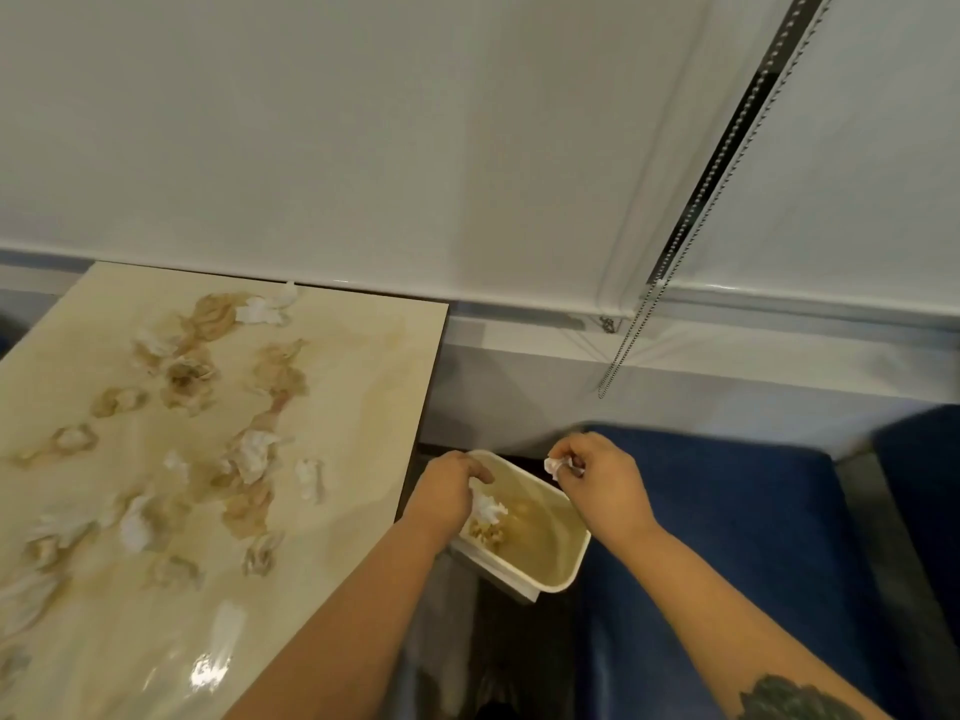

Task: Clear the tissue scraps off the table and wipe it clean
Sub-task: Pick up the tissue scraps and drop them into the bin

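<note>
- Head view, looking down: a glossy cream table (363, 366) fills the left side, its right edge running from the far right corner down toward the viewer.
- Many tissue scraps (254, 454), white and brown-stained, lie scattered from the far edge to the near left corner, with brown smears between them. A strip along the right edge is bare.
- Just off the right edge, lower down, sits a small cream bin (566, 569) with a few scraps already inside.
- The left hand (447, 491) hangs over the bin, fingers curled loosely on a white wad (488, 506) at the bin's mouth.
- The right hand (597, 475) hovers at the bin's far rim, fingertips pinched on a small white scrap (553, 466).
- Progress: judged early; most scraps are still on the table, and wiping looks not yet started.
- Room: a blue seat (727, 511) lies to the right; a blind cord (623, 345) hangs beyond, well apart from both hands.
</note>
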A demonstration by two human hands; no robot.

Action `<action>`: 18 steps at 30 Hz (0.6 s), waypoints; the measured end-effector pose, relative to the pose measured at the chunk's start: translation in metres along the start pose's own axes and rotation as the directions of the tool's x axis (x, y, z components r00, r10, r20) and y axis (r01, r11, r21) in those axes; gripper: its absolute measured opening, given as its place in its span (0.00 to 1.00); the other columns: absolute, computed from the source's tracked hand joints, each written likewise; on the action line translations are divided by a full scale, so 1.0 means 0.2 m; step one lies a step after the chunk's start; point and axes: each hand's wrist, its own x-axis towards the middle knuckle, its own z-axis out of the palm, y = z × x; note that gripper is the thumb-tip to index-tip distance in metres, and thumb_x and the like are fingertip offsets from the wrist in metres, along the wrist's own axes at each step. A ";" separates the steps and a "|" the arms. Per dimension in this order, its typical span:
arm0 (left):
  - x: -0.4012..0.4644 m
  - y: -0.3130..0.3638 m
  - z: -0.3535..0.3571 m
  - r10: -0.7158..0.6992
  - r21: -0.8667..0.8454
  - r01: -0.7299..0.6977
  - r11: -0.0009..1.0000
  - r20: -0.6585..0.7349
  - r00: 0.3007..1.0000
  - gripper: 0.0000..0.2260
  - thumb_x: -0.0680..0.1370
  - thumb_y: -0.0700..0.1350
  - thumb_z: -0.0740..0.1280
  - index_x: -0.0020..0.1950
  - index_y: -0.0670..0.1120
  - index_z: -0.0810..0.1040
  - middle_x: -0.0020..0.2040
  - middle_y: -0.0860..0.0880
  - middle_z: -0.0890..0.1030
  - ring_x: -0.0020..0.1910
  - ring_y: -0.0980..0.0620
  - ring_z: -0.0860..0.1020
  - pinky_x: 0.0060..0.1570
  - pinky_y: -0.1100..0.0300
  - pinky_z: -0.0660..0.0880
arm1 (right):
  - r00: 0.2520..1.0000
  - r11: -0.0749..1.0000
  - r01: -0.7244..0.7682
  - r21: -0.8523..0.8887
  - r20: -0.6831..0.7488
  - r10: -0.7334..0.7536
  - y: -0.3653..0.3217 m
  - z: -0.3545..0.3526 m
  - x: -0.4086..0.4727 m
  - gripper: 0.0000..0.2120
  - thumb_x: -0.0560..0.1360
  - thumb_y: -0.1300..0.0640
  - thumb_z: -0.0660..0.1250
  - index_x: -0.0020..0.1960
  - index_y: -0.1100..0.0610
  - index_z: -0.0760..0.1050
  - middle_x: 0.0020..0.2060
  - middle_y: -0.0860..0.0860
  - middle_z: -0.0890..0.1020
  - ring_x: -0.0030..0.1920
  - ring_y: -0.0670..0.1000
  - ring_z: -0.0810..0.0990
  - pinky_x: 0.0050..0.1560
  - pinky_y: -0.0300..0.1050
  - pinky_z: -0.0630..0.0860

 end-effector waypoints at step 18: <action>-0.07 -0.04 -0.08 -0.011 -0.179 -0.014 0.984 -0.136 0.991 0.16 0.73 0.30 0.62 0.50 0.47 0.82 0.55 0.52 0.76 0.54 0.54 0.76 0.59 0.63 0.72 | 0.966 0.987 -0.037 -0.155 0.249 0.076 0.11 0.14 0.01 0.16 0.76 0.55 0.65 0.64 0.49 0.74 0.59 0.46 0.76 0.55 0.46 0.76 0.51 0.36 0.72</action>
